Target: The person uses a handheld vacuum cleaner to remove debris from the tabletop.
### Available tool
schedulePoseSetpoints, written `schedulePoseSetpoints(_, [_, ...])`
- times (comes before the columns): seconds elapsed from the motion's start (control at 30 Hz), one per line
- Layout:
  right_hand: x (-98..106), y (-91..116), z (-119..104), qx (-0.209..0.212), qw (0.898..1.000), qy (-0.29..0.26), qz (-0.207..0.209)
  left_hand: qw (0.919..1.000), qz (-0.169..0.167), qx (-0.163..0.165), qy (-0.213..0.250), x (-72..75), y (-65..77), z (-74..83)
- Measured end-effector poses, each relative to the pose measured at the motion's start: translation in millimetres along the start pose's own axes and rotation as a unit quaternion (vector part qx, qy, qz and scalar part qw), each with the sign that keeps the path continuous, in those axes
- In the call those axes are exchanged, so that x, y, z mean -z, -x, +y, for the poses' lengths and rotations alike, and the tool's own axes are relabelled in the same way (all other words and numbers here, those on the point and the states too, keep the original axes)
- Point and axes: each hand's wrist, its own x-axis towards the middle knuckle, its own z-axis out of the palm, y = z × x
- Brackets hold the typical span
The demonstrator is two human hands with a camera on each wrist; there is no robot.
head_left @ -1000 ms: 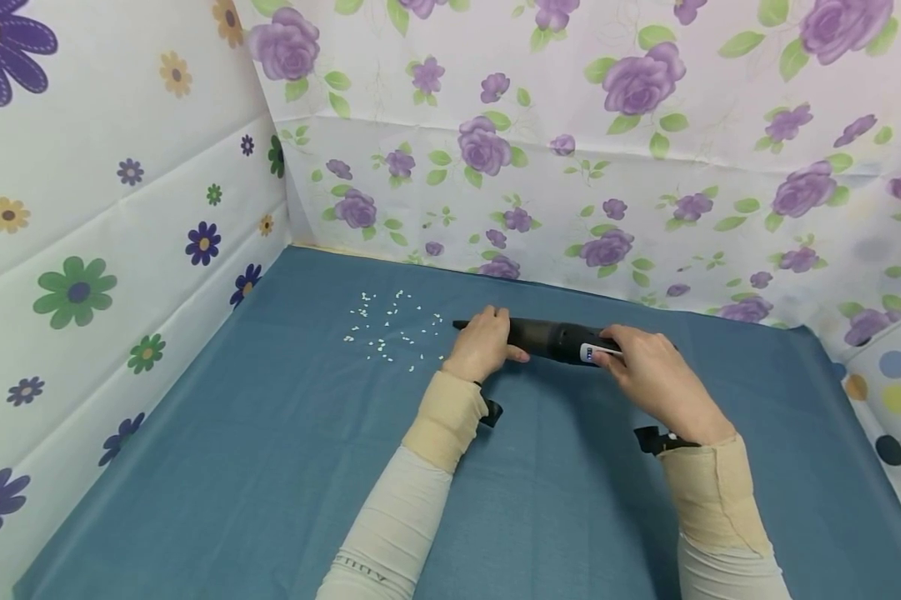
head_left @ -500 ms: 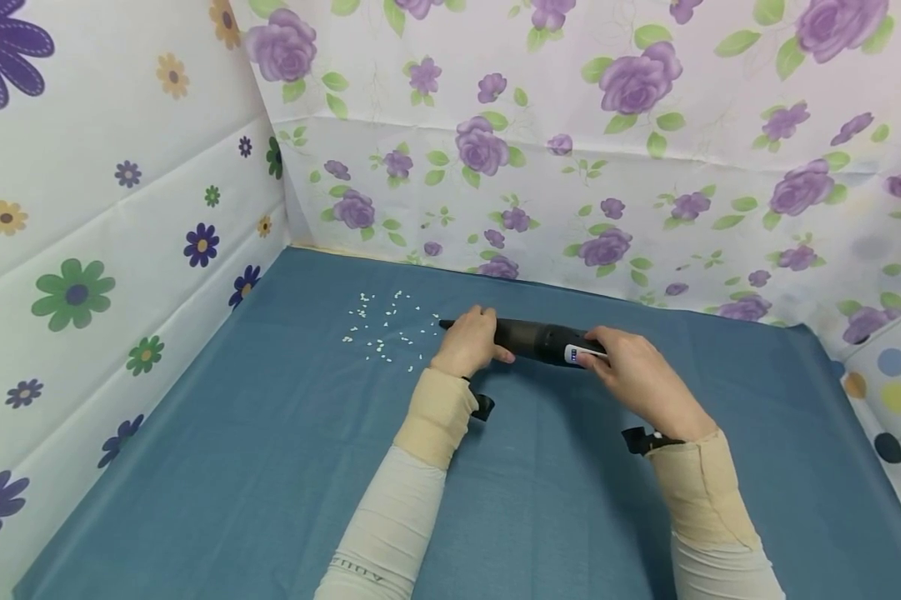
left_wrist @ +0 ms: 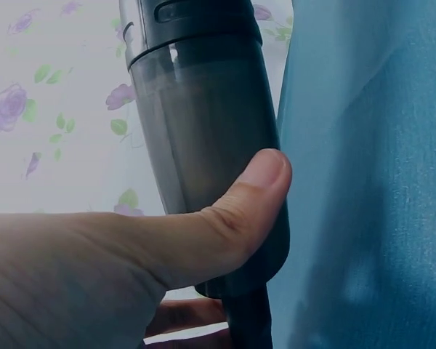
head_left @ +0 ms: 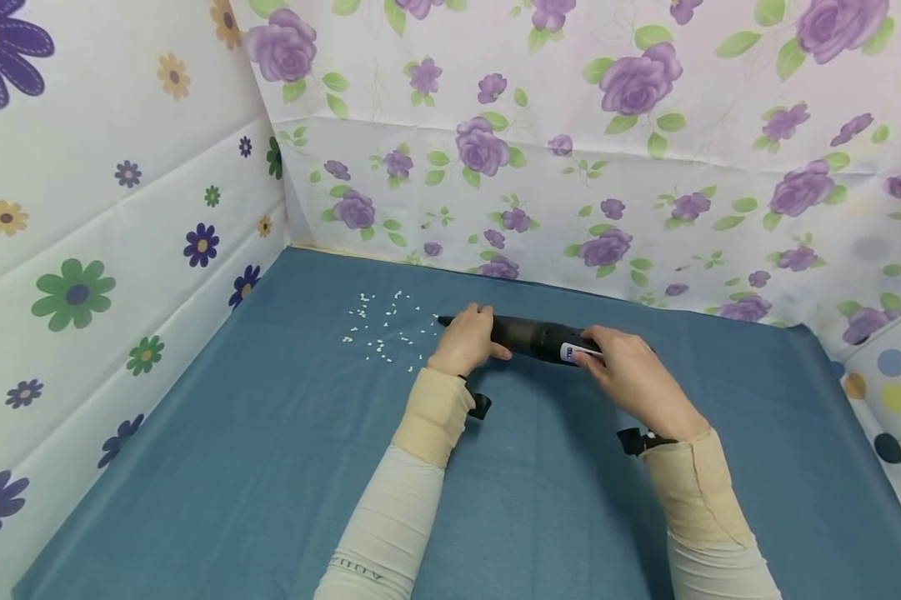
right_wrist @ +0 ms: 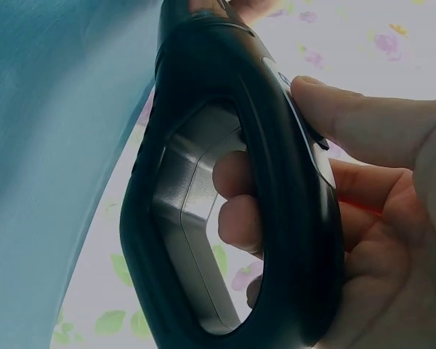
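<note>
A black handheld vacuum cleaner lies across the middle of the head view, its narrow nozzle pointing left. My right hand grips its looped handle; the right wrist view shows fingers curled through the loop and the thumb on the light strip on top. My left hand holds the front end, thumb along the smoky dust cup and fingers by the nozzle. Small white bits lie scattered on the blue cloth to the left, the closest right at the nozzle tip.
Blue cloth covers the table. A white sheet with purple roses rises behind it, and another with daisies stands at the left. Dotted sheeting hangs at the right edge. Both wrists carry black camera mounts.
Both hands have moved slightly left with the vacuum cleaner, bringing its nozzle tip to the right edge of the white bits. Over the last half second the shift is very small.
</note>
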Motion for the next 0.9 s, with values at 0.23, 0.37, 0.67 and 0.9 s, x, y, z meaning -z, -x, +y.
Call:
schedulePoseSetpoints(0.23, [-3,-2,1,0.003,1.000,-0.003,0.001,0.9999,0.001,0.005,0.009,-0.8,-1.8,-4.2])
schedulePoseSetpoints(0.37, [-5,-3,1,0.006,1.000,-0.002,0.004,0.9998,0.000,0.010,0.014,-0.2,-2.8,-5.9])
schedulePoseSetpoints(0.67, [-8,-5,-3,0.003,1.000,-0.004,0.008,0.9997,-0.003,0.011,0.020,1.6,-3.6,-10.3])
schedulePoseSetpoints(0.9, [-11,-6,-4,0.009,1.000,-0.004,0.014,0.9994,-0.002,0.023,0.025,3.2,-2.1,-12.0])
